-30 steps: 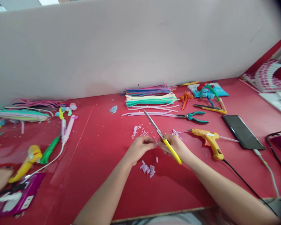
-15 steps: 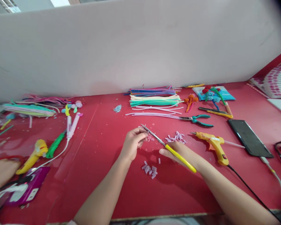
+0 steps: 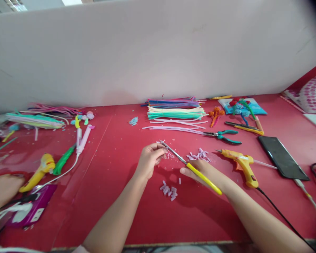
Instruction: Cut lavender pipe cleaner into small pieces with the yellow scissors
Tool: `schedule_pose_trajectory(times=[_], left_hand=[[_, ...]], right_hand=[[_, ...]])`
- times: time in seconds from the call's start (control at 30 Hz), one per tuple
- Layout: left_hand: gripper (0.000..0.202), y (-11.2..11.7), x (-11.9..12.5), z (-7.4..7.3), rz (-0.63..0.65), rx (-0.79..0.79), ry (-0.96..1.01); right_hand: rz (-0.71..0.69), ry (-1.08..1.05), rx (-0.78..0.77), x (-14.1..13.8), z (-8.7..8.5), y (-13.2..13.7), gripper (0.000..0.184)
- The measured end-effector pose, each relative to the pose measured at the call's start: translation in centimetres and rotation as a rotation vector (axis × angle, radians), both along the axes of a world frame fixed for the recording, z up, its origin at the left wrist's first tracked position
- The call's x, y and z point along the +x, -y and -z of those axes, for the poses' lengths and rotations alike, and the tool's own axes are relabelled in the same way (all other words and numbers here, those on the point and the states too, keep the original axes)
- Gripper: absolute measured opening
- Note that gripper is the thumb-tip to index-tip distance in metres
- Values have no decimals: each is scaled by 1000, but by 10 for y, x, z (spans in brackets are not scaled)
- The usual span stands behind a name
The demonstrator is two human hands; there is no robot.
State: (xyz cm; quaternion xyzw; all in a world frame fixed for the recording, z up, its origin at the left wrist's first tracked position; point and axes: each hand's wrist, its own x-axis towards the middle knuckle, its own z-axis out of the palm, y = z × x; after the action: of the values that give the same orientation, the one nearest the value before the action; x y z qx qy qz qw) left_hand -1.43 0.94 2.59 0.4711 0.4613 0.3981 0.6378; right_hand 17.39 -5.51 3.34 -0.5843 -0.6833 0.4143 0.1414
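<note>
While the right fingers (image 3: 186, 171) grip silver-bladed, yellow-handled scissors (image 3: 196, 171), the left fingers (image 3: 158, 151) pinch together, contents unclear.

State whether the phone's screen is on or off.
Off, it appears: the phone shows a dark screen with nothing lit, though a white cable runs to its near end.

Bright, softly shadowed, dark corner (upper right)

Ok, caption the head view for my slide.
Right hand holding yellow-handled scissors beside the left hand, with short lilac pieces on the red table.
</note>
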Motion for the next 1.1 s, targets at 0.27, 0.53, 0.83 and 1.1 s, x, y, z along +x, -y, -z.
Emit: schedule_pose_trajectory(times=[0.27, 0.53, 0.83, 1.1], left_hand=[[11, 0, -1, -1, 10, -12, -14], [10, -2, -2, 1, 23, -26, -5], [10, -3, -2, 6, 38, -50, 29], [21, 0, 0, 3, 161, -95, -6]], right_hand=[[11, 19, 26, -1, 3, 0, 46], [19, 22, 15, -2, 7, 0, 44], [50, 71, -20, -6, 7, 0, 45], [205, -3, 37, -5, 22, -14, 35]])
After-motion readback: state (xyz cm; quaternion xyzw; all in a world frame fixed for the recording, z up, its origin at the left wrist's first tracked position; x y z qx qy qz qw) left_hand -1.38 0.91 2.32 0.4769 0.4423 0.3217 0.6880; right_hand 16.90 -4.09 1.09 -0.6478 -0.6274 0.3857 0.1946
